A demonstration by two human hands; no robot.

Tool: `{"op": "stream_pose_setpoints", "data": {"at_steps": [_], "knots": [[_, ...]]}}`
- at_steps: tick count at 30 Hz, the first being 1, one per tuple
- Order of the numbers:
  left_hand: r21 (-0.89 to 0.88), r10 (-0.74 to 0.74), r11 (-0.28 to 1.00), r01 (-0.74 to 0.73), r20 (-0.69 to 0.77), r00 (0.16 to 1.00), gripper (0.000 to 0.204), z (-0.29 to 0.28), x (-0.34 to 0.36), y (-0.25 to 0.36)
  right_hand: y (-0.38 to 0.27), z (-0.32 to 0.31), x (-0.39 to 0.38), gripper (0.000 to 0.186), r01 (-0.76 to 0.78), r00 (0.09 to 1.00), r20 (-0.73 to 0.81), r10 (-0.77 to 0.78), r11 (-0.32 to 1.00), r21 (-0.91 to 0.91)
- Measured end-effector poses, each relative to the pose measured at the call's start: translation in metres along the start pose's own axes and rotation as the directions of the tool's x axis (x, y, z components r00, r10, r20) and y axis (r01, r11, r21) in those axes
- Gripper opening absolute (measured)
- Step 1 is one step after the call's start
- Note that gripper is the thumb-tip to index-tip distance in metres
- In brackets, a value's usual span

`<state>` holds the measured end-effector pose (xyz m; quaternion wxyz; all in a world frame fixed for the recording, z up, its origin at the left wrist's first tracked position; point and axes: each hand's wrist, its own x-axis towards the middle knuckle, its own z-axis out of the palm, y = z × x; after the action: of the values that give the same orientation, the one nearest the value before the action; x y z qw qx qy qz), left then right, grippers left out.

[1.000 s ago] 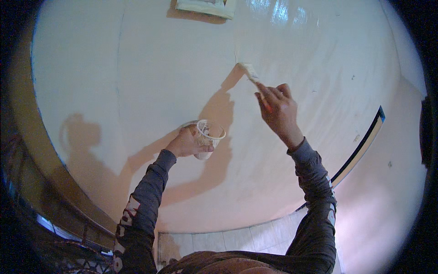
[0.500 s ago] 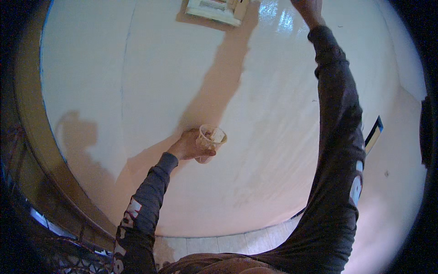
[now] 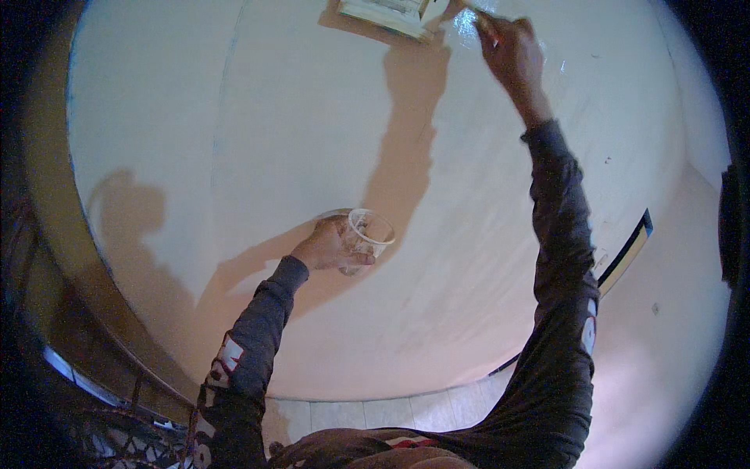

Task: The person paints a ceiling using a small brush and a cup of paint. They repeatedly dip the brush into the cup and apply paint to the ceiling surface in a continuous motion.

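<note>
My left hand (image 3: 324, 245) is wrapped around a clear plastic cup (image 3: 371, 233), held upright with a slight tilt in front of the pale wall. Whitish smears coat the cup's inside; how much it contains is hard to make out. Higher up, my right hand (image 3: 512, 59) is closed with its fingers pinched around a thin pale tool (image 3: 466, 9). Its far end is blurred and partly hidden, so its kind does not show. The hand is close to a wet, shiny patch (image 3: 464, 28) on the wall, just right of a cream-coloured box fixture (image 3: 383, 16).
The pale wall (image 3: 281, 148) fills most of the view, with arm and head shadows across it. A brown border (image 3: 47, 156) curves along the left. Tiled floor (image 3: 387, 410) shows below. A black-and-tan strip (image 3: 629, 250) is at right, and a metal railing (image 3: 137, 391) at lower left.
My right hand has come down and slightly left into fuller view, its forearm shifting left too. The left hand keeps its grip on the cup, almost in the same place.
</note>
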<state>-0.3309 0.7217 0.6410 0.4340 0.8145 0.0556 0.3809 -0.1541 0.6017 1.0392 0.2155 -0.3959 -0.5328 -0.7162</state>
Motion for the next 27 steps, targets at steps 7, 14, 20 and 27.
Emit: {"op": "stream_pose_setpoints", "data": {"at_steps": [7,14,20,27], "knots": [[0.151,-0.064,0.987,0.058,0.035,0.997,0.079,0.000,-0.005,0.008,-0.088,-0.053,-0.110,0.035,-0.017,0.973,0.229,-0.017,0.989,0.145],[0.278,-0.005,0.961,0.001,0.017,1.000,0.076,0.002,0.003,0.003,-0.134,-0.082,-0.180,0.038,0.014,0.921,0.367,-0.131,0.953,0.304],[0.245,0.005,0.970,-0.010,0.021,1.000,0.073,-0.003,0.006,-0.008,-0.119,-0.093,-0.175,0.037,-0.021,0.949,0.306,-0.071,0.958,0.287],[0.171,-0.085,0.982,0.080,0.022,0.996,0.066,-0.003,0.011,-0.025,-0.013,-0.036,-0.101,0.017,-0.020,1.000,-0.012,0.021,1.000,0.018]]}}
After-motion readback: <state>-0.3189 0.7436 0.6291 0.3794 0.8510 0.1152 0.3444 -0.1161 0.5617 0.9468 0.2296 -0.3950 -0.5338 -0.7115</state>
